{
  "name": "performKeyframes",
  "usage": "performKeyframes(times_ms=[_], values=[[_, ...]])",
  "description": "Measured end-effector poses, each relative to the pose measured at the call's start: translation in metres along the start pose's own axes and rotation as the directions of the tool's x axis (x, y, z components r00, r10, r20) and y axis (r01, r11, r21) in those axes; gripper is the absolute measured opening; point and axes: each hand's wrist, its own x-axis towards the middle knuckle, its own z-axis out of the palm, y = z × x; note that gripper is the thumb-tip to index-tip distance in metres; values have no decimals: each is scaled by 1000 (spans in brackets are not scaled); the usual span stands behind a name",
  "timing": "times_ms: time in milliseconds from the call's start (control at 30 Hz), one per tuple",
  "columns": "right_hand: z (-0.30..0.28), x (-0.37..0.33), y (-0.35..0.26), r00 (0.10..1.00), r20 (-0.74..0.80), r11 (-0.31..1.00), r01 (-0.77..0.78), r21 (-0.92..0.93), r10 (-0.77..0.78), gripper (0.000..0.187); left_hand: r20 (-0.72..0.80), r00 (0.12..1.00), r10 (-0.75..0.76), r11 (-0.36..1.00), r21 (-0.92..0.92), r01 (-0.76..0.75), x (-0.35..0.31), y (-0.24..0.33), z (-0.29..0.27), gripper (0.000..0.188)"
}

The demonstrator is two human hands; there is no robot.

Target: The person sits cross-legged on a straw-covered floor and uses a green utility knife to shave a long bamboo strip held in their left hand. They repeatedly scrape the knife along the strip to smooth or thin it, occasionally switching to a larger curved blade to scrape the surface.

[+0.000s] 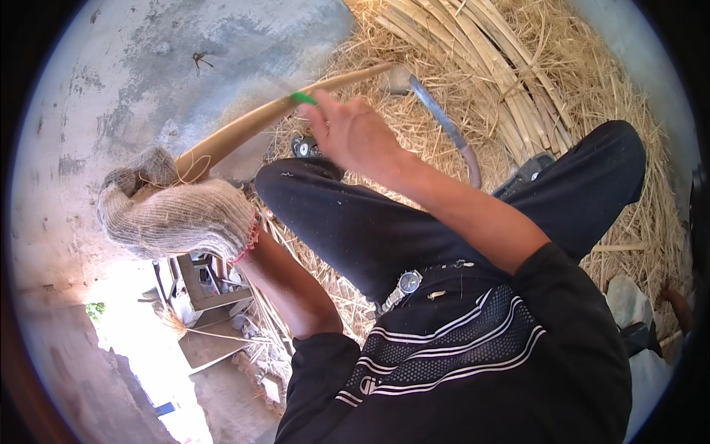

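Observation:
My left hand (177, 211), in a grey knitted work glove, is closed around the near end of a long pale wooden strip (244, 133), which looks like split bamboo. The strip slants up and away to the right, over the straw. Closed around a green-handled tool (303, 98), my right hand (355, 133) is at the strip's middle. The tool's thin greyish end is smeared by motion, so its exact kind is unclear. A loose thin fibre curls off the strip beside the glove.
Straw (355, 55) covers the floor, with a bundle of long split strips (481, 44) at the far right. A curved metal bar (436, 107) stands near the strip's far end. A wristwatch (409, 281) lies at my waist. Another person's hand (677, 303) shows at the right edge.

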Motion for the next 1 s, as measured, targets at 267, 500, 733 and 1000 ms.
performKeyframes(times_ms=[267,500,733,1000], values=[[18,11,-2,989,-67,975,114,-192,-129,35,-36,918,-394,914,92,396,16,-19,-4,29],[26,19,44,982,-163,968,51,-244,-93,36,-89,789,-609,788,-187,587,18,11,15,31],[48,23,75,986,-81,948,113,-297,-143,33,-120,803,-583,809,-173,562,11,13,13,40],[28,13,7,978,115,919,204,-338,-175,28,-78,800,-595,765,-360,534,25,7,-6,25]])
